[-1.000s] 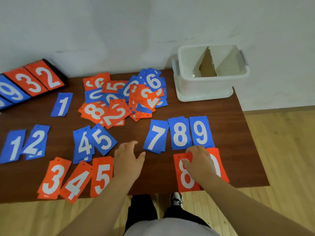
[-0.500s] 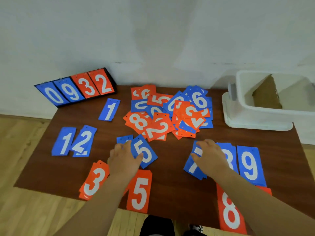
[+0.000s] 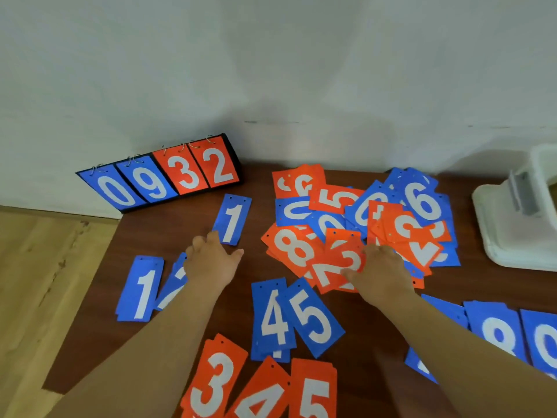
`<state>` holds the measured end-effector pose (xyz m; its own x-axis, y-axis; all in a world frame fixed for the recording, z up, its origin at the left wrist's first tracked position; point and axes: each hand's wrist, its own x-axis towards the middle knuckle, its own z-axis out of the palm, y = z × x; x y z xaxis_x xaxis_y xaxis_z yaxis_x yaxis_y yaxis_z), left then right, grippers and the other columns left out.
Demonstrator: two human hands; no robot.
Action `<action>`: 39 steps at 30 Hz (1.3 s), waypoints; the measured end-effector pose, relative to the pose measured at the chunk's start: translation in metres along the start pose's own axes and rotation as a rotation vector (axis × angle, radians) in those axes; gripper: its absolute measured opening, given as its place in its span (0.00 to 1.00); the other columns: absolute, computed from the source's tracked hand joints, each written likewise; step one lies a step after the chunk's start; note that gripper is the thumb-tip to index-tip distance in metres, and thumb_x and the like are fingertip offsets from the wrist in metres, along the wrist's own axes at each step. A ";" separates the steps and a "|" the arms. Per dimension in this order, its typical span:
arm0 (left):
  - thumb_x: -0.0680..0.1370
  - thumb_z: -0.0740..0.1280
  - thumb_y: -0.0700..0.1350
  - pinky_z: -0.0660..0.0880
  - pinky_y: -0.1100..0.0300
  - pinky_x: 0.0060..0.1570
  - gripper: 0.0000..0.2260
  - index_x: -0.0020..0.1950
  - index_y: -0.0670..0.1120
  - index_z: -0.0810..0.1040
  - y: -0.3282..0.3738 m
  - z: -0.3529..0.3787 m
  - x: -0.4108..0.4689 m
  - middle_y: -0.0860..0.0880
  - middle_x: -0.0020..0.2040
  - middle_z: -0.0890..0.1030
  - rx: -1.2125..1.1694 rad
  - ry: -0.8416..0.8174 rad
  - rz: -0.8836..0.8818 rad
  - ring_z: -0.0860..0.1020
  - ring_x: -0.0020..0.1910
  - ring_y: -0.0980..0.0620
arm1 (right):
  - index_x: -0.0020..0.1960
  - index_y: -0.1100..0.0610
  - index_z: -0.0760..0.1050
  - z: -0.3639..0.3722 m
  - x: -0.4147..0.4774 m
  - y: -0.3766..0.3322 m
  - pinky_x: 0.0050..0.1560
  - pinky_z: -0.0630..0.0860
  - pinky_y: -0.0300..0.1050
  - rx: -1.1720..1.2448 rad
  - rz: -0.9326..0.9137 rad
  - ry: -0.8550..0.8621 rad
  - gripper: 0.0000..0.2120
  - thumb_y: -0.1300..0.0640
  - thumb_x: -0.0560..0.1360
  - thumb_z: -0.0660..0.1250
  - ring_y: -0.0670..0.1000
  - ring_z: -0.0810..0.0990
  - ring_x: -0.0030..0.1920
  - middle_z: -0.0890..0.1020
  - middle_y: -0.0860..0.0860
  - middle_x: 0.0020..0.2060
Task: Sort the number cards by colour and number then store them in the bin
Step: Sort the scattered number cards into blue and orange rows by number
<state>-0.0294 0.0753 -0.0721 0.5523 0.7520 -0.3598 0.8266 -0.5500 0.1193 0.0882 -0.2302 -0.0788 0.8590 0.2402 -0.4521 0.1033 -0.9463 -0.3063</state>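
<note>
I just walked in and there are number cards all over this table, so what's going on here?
A person is sorting number cards. Their left hand reaches to a lone blue 1 card, fingertips at its lower edge. Their right hand rests on an orange 2 card in the mixed pile. A blue 4, blue 5, orange 3, orange 4 and orange 5 lie sorted nearer the person. The white bin stands at the right.

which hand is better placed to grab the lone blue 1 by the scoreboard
Left. The left hand sits just at the lower edge of the lone blue 1 card, fingers relaxed. The right hand is farther off, resting on an orange 2 card in the mixed pile.
</note>
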 end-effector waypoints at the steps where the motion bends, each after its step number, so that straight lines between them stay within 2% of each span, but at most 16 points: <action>1: 0.75 0.69 0.66 0.73 0.42 0.62 0.36 0.77 0.50 0.63 -0.001 -0.001 0.013 0.42 0.70 0.67 -0.014 -0.008 -0.005 0.68 0.68 0.38 | 0.72 0.53 0.65 0.005 0.004 -0.007 0.64 0.74 0.58 -0.011 0.026 -0.004 0.38 0.35 0.71 0.71 0.60 0.70 0.68 0.71 0.55 0.67; 7: 0.76 0.71 0.61 0.74 0.42 0.63 0.35 0.77 0.52 0.62 0.002 0.005 0.063 0.43 0.70 0.66 -0.054 -0.064 -0.048 0.67 0.67 0.38 | 0.69 0.54 0.64 0.025 0.019 -0.024 0.61 0.76 0.57 -0.092 0.154 0.055 0.39 0.35 0.68 0.75 0.60 0.72 0.66 0.71 0.56 0.64; 11: 0.75 0.75 0.56 0.74 0.43 0.62 0.35 0.77 0.55 0.63 0.004 0.006 0.078 0.43 0.70 0.66 -0.177 -0.058 -0.033 0.68 0.69 0.38 | 0.68 0.53 0.64 0.024 0.029 -0.030 0.61 0.76 0.58 -0.045 0.237 0.011 0.41 0.38 0.65 0.79 0.62 0.73 0.65 0.71 0.57 0.63; 13: 0.74 0.76 0.55 0.75 0.44 0.61 0.34 0.76 0.56 0.64 0.004 0.006 0.081 0.43 0.68 0.67 -0.211 -0.066 -0.021 0.69 0.68 0.39 | 0.65 0.53 0.66 0.025 0.030 -0.033 0.55 0.79 0.55 0.052 0.247 0.027 0.35 0.44 0.67 0.81 0.60 0.76 0.59 0.69 0.56 0.63; 16: 0.74 0.77 0.53 0.78 0.45 0.59 0.32 0.74 0.57 0.66 0.001 0.007 0.084 0.44 0.66 0.70 -0.251 -0.080 -0.005 0.72 0.66 0.41 | 0.59 0.51 0.70 0.023 0.028 -0.034 0.44 0.76 0.46 0.204 0.218 0.085 0.20 0.54 0.73 0.77 0.53 0.74 0.49 0.69 0.54 0.62; 18: 0.75 0.77 0.49 0.79 0.45 0.57 0.27 0.70 0.55 0.70 0.001 0.009 0.083 0.45 0.66 0.74 -0.286 -0.057 0.055 0.74 0.65 0.42 | 0.57 0.49 0.72 0.020 0.027 -0.028 0.45 0.77 0.45 0.260 0.192 0.145 0.14 0.56 0.76 0.74 0.52 0.75 0.51 0.72 0.52 0.61; 20: 0.78 0.73 0.44 0.79 0.50 0.55 0.20 0.68 0.53 0.73 0.002 0.009 0.077 0.46 0.66 0.76 -0.340 -0.011 0.124 0.76 0.64 0.44 | 0.55 0.49 0.74 0.012 0.023 -0.022 0.45 0.75 0.42 0.341 0.164 0.208 0.10 0.56 0.77 0.72 0.51 0.76 0.51 0.76 0.49 0.55; 23: 0.81 0.69 0.42 0.76 0.55 0.54 0.16 0.68 0.52 0.75 0.006 -0.001 0.056 0.47 0.69 0.76 -0.488 0.066 0.179 0.76 0.65 0.46 | 0.54 0.49 0.75 -0.010 0.013 -0.015 0.44 0.73 0.41 0.531 0.162 0.290 0.05 0.55 0.80 0.69 0.47 0.76 0.51 0.78 0.45 0.50; 25: 0.81 0.68 0.43 0.77 0.52 0.60 0.15 0.68 0.52 0.76 0.006 -0.012 0.032 0.49 0.68 0.76 -0.615 0.116 0.224 0.76 0.66 0.47 | 0.53 0.49 0.77 -0.027 0.004 -0.009 0.45 0.74 0.42 0.661 0.162 0.386 0.04 0.56 0.79 0.69 0.49 0.79 0.52 0.80 0.45 0.51; 27: 0.82 0.68 0.43 0.77 0.47 0.63 0.14 0.67 0.54 0.77 0.004 -0.022 0.001 0.51 0.67 0.77 -0.705 0.119 0.252 0.76 0.66 0.49 | 0.53 0.47 0.78 -0.038 -0.007 0.002 0.48 0.79 0.47 0.768 0.177 0.441 0.06 0.57 0.78 0.70 0.51 0.81 0.52 0.82 0.45 0.53; 31: 0.81 0.69 0.47 0.80 0.40 0.56 0.13 0.62 0.63 0.77 -0.008 -0.024 -0.066 0.54 0.61 0.80 -0.761 0.027 0.211 0.80 0.58 0.37 | 0.54 0.41 0.80 -0.043 -0.043 0.023 0.52 0.83 0.54 0.938 0.174 0.394 0.11 0.56 0.77 0.71 0.52 0.84 0.51 0.82 0.44 0.55; 33: 0.80 0.69 0.47 0.81 0.40 0.55 0.14 0.61 0.64 0.77 -0.019 -0.019 -0.099 0.55 0.61 0.80 -0.772 -0.007 0.186 0.81 0.57 0.37 | 0.56 0.41 0.80 -0.042 -0.068 0.031 0.54 0.83 0.56 0.968 0.147 0.355 0.12 0.57 0.77 0.71 0.51 0.83 0.55 0.82 0.44 0.57; 37: 0.80 0.70 0.45 0.82 0.45 0.55 0.15 0.62 0.63 0.77 -0.044 -0.015 -0.156 0.56 0.63 0.77 -0.786 0.013 0.108 0.81 0.57 0.46 | 0.58 0.41 0.80 -0.035 -0.109 0.046 0.52 0.84 0.55 0.999 0.087 0.259 0.12 0.56 0.79 0.70 0.50 0.83 0.56 0.81 0.45 0.59; 39: 0.80 0.70 0.43 0.82 0.57 0.42 0.15 0.61 0.62 0.78 -0.060 -0.018 -0.183 0.56 0.57 0.79 -0.811 0.070 0.077 0.82 0.46 0.53 | 0.55 0.40 0.80 -0.032 -0.126 0.049 0.54 0.83 0.56 1.005 0.048 0.205 0.12 0.57 0.79 0.70 0.49 0.83 0.55 0.82 0.45 0.58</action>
<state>-0.1780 -0.0230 0.0036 0.5936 0.7590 -0.2676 0.5927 -0.1874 0.7833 0.0009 -0.3137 -0.0100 0.9300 0.0765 -0.3596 -0.3201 -0.3123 -0.8944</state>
